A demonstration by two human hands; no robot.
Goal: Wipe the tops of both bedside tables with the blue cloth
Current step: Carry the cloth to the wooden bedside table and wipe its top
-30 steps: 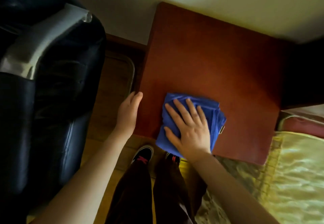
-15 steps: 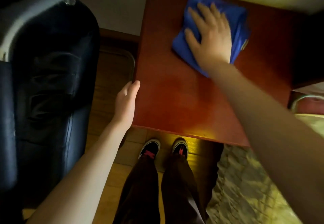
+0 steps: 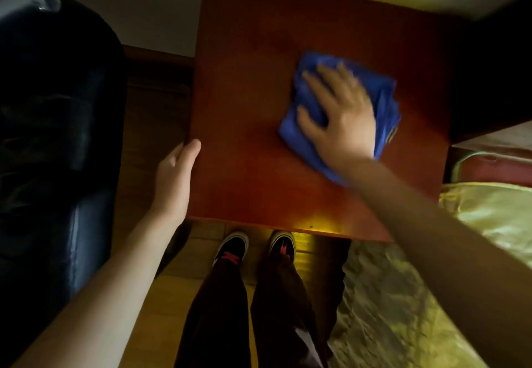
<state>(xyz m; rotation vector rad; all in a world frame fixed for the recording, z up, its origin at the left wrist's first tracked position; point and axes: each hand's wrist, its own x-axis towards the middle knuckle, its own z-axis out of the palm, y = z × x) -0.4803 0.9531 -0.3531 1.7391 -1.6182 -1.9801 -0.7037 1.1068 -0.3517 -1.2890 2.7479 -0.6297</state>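
Note:
A reddish-brown bedside table (image 3: 253, 102) fills the middle of the view, its top bare apart from the cloth. The folded blue cloth (image 3: 385, 102) lies on the right half of the top. My right hand (image 3: 339, 117) presses flat on the cloth, fingers spread and pointing to the far left. My left hand (image 3: 175, 177) rests against the table's left edge near the front corner, fingers together along the side. The picture is slightly blurred around the cloth.
A dark leather armchair (image 3: 51, 137) stands close on the left, leaving a narrow gap of wooden floor (image 3: 152, 120). A bed with a gold cover (image 3: 489, 217) lies on the right. The wall runs behind the table. My shoes (image 3: 256, 246) stand at its front edge.
My right hand has drawn the cloth back from the far part of the top toward the middle right. My left hand stays on the left edge.

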